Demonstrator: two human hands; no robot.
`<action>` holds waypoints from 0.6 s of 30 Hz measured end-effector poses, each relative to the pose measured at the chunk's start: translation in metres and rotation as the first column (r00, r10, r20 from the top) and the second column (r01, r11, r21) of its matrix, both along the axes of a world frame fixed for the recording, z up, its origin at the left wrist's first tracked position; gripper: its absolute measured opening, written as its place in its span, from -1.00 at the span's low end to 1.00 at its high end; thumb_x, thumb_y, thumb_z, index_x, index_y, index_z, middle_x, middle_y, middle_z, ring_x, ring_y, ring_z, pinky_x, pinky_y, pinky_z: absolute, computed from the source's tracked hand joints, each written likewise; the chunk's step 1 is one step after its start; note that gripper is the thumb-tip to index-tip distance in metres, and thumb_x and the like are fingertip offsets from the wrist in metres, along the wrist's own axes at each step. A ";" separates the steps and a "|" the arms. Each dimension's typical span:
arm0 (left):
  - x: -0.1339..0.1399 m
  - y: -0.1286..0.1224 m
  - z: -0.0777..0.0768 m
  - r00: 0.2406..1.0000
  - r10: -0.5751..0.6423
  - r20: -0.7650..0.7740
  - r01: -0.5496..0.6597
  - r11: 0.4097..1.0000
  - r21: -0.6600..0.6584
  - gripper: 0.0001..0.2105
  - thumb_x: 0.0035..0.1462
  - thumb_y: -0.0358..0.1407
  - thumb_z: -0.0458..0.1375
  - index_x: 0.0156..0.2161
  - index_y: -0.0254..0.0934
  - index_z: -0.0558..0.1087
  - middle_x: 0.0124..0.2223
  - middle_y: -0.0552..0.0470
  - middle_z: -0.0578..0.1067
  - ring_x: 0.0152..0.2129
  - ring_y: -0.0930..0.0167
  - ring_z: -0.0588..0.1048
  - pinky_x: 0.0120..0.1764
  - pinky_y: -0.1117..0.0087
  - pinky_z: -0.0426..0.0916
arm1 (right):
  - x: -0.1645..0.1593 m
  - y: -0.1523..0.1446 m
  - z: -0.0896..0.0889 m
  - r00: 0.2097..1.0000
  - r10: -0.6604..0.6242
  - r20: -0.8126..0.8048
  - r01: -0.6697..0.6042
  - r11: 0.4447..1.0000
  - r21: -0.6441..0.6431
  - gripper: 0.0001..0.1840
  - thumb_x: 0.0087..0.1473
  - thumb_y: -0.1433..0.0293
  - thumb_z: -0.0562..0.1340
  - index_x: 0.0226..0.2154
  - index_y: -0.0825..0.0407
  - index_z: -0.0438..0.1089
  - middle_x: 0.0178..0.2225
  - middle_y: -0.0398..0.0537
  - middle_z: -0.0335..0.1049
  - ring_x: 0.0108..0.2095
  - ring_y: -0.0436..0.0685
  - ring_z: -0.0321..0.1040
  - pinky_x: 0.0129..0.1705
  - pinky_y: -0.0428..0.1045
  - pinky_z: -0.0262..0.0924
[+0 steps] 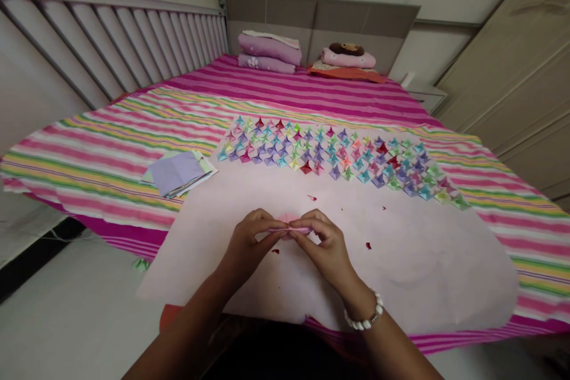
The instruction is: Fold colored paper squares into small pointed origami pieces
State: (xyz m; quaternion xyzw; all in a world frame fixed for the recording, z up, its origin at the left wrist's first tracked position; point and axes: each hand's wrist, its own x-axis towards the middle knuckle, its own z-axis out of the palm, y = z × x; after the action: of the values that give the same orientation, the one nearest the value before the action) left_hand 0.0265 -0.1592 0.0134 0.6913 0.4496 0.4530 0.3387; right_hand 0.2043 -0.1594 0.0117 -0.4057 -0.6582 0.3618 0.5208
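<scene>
Between my two hands is a piece of pink origami paper [289, 218], partly folded and held just above the white sheet [356, 285]. My left hand [253, 240] pinches its left side between thumb and fingers. On the right side, my right hand [324, 243] grips it the same way, with a white beaded bracelet on that wrist. The thumbs nearly meet at the middle of the paper. My fingers hide much of the fold. Beyond my hands, rows of small folded paper pieces [319, 151] in many colours stand on the far part of the sheet.
A stack of coloured paper [176, 173] lies on the striped bedspread [102, 148] at left. Small dark red scraps [368, 246] are scattered on the sheet. Folded purple bedding [269, 53] and a pink pile [348, 59] rest by the headboard [347, 18]. A white railing [133, 35] runs along the left.
</scene>
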 end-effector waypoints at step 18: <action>-0.001 0.003 0.012 0.999 -0.040 -0.025 0.038 0.996 -0.084 -0.87 0.12 -0.30 0.18 -0.40 -0.23 0.54 -0.39 0.04 0.55 -0.35 0.39 0.47 -0.20 0.35 0.30 | 0.006 0.005 0.002 1.000 0.001 0.016 0.000 0.999 -0.039 -0.97 -0.02 0.40 0.34 -0.45 -0.07 0.54 -0.29 -0.05 0.42 -0.21 0.15 0.35 -0.10 0.11 0.20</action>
State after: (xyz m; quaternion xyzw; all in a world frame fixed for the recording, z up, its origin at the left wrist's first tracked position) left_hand 0.0253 -0.1565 0.0256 0.6913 0.4590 0.4177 0.3701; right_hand 0.2101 -0.1544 0.0139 -0.4185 -0.6554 0.3713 0.5073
